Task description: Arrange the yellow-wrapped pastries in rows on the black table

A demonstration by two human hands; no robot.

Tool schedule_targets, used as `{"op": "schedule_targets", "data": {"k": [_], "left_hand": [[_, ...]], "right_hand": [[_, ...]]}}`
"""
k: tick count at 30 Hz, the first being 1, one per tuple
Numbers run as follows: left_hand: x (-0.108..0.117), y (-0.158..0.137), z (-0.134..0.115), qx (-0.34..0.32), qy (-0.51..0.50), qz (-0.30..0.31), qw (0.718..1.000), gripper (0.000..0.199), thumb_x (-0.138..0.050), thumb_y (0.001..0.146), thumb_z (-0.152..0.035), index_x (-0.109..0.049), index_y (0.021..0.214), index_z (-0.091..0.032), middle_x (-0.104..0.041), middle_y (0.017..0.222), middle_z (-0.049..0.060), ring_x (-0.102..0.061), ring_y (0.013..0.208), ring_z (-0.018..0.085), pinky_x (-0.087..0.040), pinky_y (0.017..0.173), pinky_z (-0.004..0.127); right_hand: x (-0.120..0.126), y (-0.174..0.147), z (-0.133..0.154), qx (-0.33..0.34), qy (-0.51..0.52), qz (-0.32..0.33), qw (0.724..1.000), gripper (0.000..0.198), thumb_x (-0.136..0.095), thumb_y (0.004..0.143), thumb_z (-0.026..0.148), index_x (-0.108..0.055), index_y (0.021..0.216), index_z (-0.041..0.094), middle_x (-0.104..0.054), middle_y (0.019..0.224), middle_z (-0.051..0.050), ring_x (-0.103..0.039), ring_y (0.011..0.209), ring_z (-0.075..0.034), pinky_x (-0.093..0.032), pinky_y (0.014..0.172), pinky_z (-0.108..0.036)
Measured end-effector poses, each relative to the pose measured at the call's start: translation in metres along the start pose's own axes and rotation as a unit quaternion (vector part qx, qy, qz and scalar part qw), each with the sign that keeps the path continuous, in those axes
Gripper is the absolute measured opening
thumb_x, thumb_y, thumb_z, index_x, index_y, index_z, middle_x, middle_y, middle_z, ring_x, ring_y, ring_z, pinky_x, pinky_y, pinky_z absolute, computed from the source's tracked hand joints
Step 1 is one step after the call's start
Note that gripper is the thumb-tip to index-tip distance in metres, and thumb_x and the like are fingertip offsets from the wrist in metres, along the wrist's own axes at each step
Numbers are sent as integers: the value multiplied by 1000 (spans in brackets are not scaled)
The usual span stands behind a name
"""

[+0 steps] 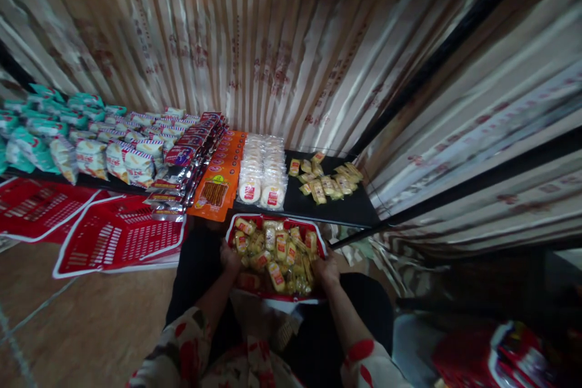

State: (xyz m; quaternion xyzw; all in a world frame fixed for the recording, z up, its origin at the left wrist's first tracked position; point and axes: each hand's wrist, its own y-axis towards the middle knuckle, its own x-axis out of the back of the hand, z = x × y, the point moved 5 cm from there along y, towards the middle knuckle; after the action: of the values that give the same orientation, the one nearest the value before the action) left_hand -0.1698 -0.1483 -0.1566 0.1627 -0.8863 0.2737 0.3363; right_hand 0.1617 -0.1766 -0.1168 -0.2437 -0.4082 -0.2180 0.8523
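Note:
A red shopping basket with a white rim (291, 301) sits over my lap, filled with small yellow-wrapped snack packets (279, 251). My left hand (230, 257) grips the basket's left side, its fingers partly hidden by the rim. On the opposite side my right hand (327, 270) is closed around the edge. Just beyond the basket, more yellow snack packets (325, 185) lie loosely piled on the right end of a black shelf (313, 211). Left of them stand two rows of clear-wrapped round white crackers (261, 176).
Orange snack bags (218, 179), dark red packets (193, 145), white snack bags (130, 160) and teal bags (31, 145) line the shelf leftward. Red baskets (127, 236) rest on the tiled floor at left. Black rack bars (436, 197) and striped corrugated sheeting (254, 42) border the shelf.

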Motion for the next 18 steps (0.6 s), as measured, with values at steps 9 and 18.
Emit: {"op": "schedule_targets", "data": {"k": [9,18], "left_hand": [[-4,-20,-5,-92,29,-50,994,64,-54,68,-5,-38,129,0,-41,135,26,-40,127,29,-36,102,33],[-15,-46,-51,-237,140,-64,959,41,-49,74,-11,-59,114,-10,-43,136,18,-32,131,32,-28,106,43]], "right_hand": [[8,5,-6,-30,-70,19,997,48,-44,74,15,-50,122,8,-64,103,-17,-61,99,-27,-46,81,-34],[0,4,30,151,-214,-85,961,41,-46,78,18,-57,116,10,-42,133,-20,-37,125,-33,-33,99,-41]]}}
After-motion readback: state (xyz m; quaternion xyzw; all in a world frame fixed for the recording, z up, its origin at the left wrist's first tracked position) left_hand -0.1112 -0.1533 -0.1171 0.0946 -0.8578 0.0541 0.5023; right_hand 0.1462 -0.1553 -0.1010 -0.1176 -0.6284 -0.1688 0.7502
